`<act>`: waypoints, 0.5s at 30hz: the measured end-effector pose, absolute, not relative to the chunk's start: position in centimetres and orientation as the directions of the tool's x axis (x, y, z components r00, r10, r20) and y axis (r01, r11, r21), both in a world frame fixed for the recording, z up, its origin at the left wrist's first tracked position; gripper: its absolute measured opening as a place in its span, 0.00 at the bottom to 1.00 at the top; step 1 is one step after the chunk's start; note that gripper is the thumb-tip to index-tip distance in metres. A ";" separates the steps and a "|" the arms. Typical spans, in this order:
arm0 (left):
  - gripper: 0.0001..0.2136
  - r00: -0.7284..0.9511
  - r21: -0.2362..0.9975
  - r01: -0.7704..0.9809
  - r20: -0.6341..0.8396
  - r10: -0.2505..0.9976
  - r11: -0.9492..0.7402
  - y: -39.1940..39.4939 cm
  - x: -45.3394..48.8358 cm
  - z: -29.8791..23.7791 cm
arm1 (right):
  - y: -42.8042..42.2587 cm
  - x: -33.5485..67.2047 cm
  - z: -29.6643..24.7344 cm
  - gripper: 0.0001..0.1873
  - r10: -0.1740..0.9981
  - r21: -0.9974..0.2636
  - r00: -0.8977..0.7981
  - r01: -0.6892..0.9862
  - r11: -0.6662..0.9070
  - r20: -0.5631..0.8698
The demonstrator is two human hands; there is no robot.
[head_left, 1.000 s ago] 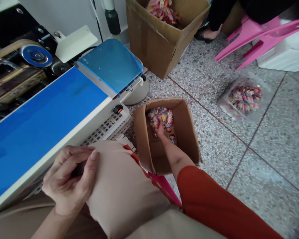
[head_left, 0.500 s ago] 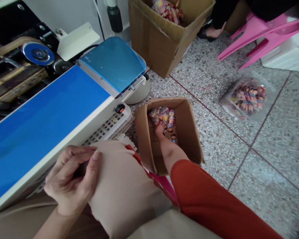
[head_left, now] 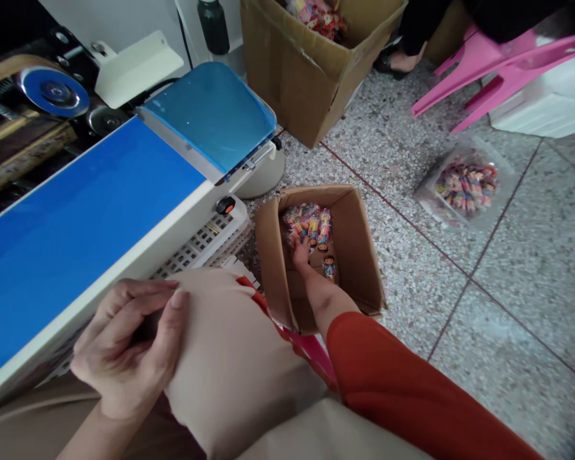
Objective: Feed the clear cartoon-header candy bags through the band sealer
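My right hand (head_left: 301,253) reaches down into a small cardboard box (head_left: 370,262) on the floor, its fingers stretched out and touching a pile of small doll-like figures in clear wrappers (head_left: 311,217). Part of the fingertips is lost among the wrappers. One loose doll-like figure (head_left: 329,267) lies apart on the box bottom, right of my forearm. My left hand (head_left: 129,345) rests on my knee, fingers curled and thumb tip close to the forefinger; I see nothing in it.
A conveyor belt (head_left: 86,236) with a blue end plate (head_left: 211,118) runs along the left. Behind stands a larger cardboard box (head_left: 292,76) of wrapped figures. A clear bag of figures (head_left: 467,185) lies right, near a pink stool (head_left: 483,70) and a person's foot (head_left: 395,62).
My right hand has shifted slightly within the pile, and its fingers look more spread. The loose figure shows more fully. The whole view has moved a little; my left hand keeps its pose.
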State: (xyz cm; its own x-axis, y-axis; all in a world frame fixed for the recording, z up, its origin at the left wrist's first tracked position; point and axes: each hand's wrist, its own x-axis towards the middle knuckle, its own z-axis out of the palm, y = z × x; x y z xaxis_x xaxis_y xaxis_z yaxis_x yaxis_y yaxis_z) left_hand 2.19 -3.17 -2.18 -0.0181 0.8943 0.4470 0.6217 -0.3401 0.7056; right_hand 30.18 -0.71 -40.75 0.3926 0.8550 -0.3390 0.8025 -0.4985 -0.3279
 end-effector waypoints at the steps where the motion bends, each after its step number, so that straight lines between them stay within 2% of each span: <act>1: 0.08 -0.017 0.704 0.624 0.445 0.895 -0.338 -3.2 2.2 -2.2 | -0.6 30.2 -40.8 0.26 0.855 -0.321 0.390 0.807 -0.496 -0.341; 8: 0.08 -0.029 0.709 0.626 0.437 0.899 -0.325 -3.3 2.2 -2.4 | 0.6 30.3 -41.1 0.23 0.830 -0.269 0.399 0.813 -0.517 -0.391; 15: 0.07 -0.034 0.704 0.638 0.431 0.902 -0.312 -3.2 2.2 -2.2 | -0.8 30.0 -40.8 0.23 0.874 -0.331 0.303 0.838 -0.434 -0.379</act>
State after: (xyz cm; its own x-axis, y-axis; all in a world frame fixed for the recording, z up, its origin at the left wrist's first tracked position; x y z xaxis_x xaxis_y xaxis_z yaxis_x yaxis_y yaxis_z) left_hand 2.22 -3.25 -2.15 -0.0342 0.9019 0.4307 0.6385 -0.3118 0.7036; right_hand 29.97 -0.78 -40.80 0.3029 0.8743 -0.3794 0.8379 -0.4339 -0.3310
